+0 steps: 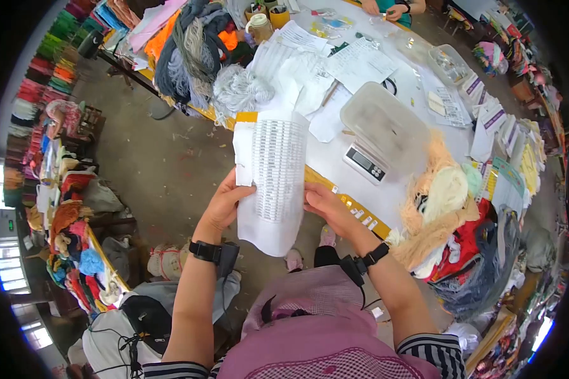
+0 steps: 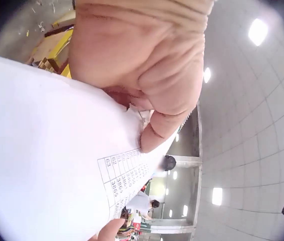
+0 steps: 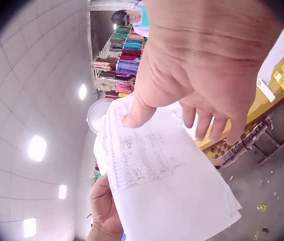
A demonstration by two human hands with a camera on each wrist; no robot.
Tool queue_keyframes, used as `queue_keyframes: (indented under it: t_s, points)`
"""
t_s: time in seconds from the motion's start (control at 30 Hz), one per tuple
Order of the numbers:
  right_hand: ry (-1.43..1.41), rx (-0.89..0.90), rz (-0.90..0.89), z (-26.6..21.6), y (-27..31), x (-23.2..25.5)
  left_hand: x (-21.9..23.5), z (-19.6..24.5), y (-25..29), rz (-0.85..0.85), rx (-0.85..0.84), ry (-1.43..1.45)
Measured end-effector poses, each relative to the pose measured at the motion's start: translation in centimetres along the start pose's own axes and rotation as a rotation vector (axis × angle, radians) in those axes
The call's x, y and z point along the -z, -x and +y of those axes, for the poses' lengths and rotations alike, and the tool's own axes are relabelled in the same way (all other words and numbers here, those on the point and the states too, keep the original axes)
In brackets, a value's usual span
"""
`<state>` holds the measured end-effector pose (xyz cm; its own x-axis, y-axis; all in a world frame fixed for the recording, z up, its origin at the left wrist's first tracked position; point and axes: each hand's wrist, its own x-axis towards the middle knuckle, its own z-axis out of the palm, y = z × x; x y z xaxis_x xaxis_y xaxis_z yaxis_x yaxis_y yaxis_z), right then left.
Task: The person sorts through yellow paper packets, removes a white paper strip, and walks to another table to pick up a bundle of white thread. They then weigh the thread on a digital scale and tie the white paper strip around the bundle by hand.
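Note:
A stack of printed sheets (image 1: 277, 183) stands upright before my torso, with columns of numbers on the side facing me. My left hand (image 1: 222, 201) grips its left edge, the thumb on the front. In the left wrist view the same hand (image 2: 147, 65) pinches the paper near a torn edge. At the opposite edge is my right hand (image 1: 332, 206), touching the paper. Its thumb (image 3: 139, 111) lies extended over the handwritten figures in the right wrist view, and the other fingers are loosely straight. A yellow-brown strip (image 1: 247, 117) shows at the top left corner.
Ahead is a table (image 1: 325, 180) with a yellow edge carrying small labels. On it are a digital scale (image 1: 365, 163), a clear plastic bin (image 1: 385, 123), loose papers (image 1: 360, 62) and yarn heaps (image 1: 243, 85). Another person's hands (image 1: 385, 9) are at the far side.

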<state>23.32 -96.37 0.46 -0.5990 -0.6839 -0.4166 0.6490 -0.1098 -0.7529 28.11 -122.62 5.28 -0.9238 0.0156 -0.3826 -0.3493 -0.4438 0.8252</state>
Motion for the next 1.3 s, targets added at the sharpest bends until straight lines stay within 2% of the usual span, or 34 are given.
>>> queue_keyframes:
  t_s: [0.07,0.13,0.2,0.3,0.43,0.5,0.53,0.6,0.63,0.67,0.73,0.77,0.8,0.87,1.0,1.2,1.27,1.3]
  points:
    - [-0.075,0.083,0.019,-0.3,-0.5,0.9,-0.8,0.6,-1.4,0.001,0.022,0.010]
    - [-0.058,0.048,0.059,-0.3,-1.2,2.4,-1.0,0.7,-3.0,0.018,0.036,-0.028]
    - [-0.031,0.121,0.158,0.2,-2.3,3.8,-0.6,0.7,-4.7,-0.007,0.108,-0.124]
    - [0.039,0.171,0.235,0.3,-3.9,5.4,0.5,0.1,-7.8,-0.019,0.085,-0.263]
    - [0.064,0.282,0.297,1.8,-8.0,7.2,1.5,-0.7,-11.9,0.000,0.036,-0.240]
    - [0.198,0.352,0.467,2.1,-10.6,8.0,1.8,-0.8,-14.5,0.120,0.041,-0.190]
    - [0.206,0.348,0.482,1.8,-11.8,8.3,3.4,-1.6,-16.8,0.108,0.048,-0.180]
    - [0.182,0.116,0.635,2.0,-12.7,8.7,7.6,-5.7,-21.4,0.254,-0.011,-0.451]
    - [0.450,0.160,0.715,2.8,-13.1,9.4,7.2,-5.5,-22.4,0.226,-0.007,-0.401]
    - [0.461,0.142,0.747,3.2,-12.9,10.6,6.9,-5.0,-23.4,0.199,-0.009,-0.353]
    - [1.364,0.481,0.637,2.8,-12.5,11.7,6.2,-4.8,-25.1,0.186,-0.010,-0.379]
    - [1.496,0.434,0.588,2.1,-12.5,12.3,5.9,-4.6,-25.6,0.195,-0.032,-0.422]
    - [1.501,0.419,0.595,2.0,-12.2,12.6,5.8,-4.6,-26.1,0.186,-0.023,-0.415]
    - [1.842,0.424,0.669,1.5,-11.7,13.2,5.1,-4.3,-27.0,0.141,0.011,-0.373]
    - [1.807,0.433,0.634,1.7,-9.9,15.2,3.9,-4.5,-28.3,0.126,0.003,-0.270]
    - [1.928,0.397,0.531,1.1,-6.0,16.6,2.6,-7.6,-31.4,0.162,-0.049,-0.181]
    - [1.927,0.398,0.493,1.0,-5.0,17.2,2.6,-7.8,-31.7,0.245,0.008,-0.449]
    - [1.926,0.404,0.489,0.9,-4.6,17.3,2.5,-7.1,-31.4,0.251,0.006,-0.450]
